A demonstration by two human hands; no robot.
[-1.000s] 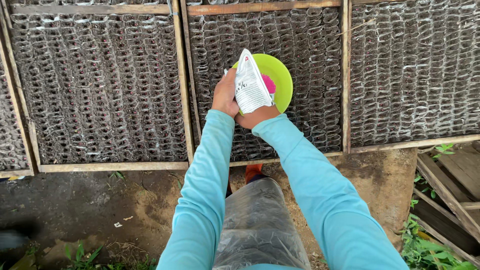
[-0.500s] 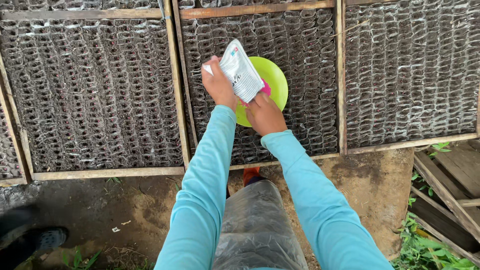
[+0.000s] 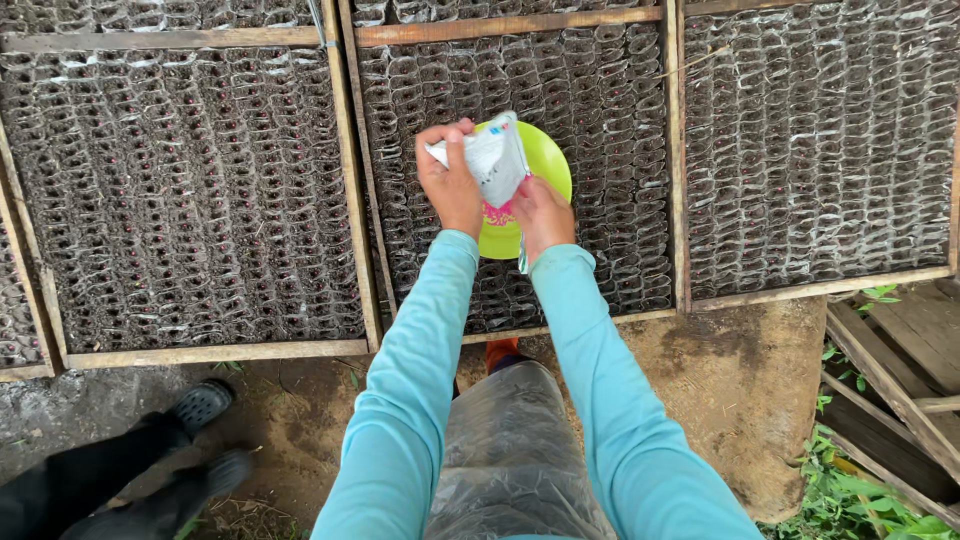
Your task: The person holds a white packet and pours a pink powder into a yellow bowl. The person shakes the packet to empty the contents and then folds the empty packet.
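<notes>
left hand (image 3: 451, 183) pinches the top of a white packet (image 3: 492, 160), tilting it mouth-down over a green bowl (image 3: 545, 165) so pink grains fall in. right hand (image 3: 541, 213) grips the bowl's near rim, steadying it above seedling trays (image 3: 200, 190).

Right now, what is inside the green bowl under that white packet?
Only a patch of pink material shows in the green bowl, just below the white packet. The packet, the left hand and the right hand cover most of the bowl's inside, so its amount cannot be seen.

Both hands, left (image 3: 450, 180) and right (image 3: 543, 213), raised close together, fingers pinched.
</notes>
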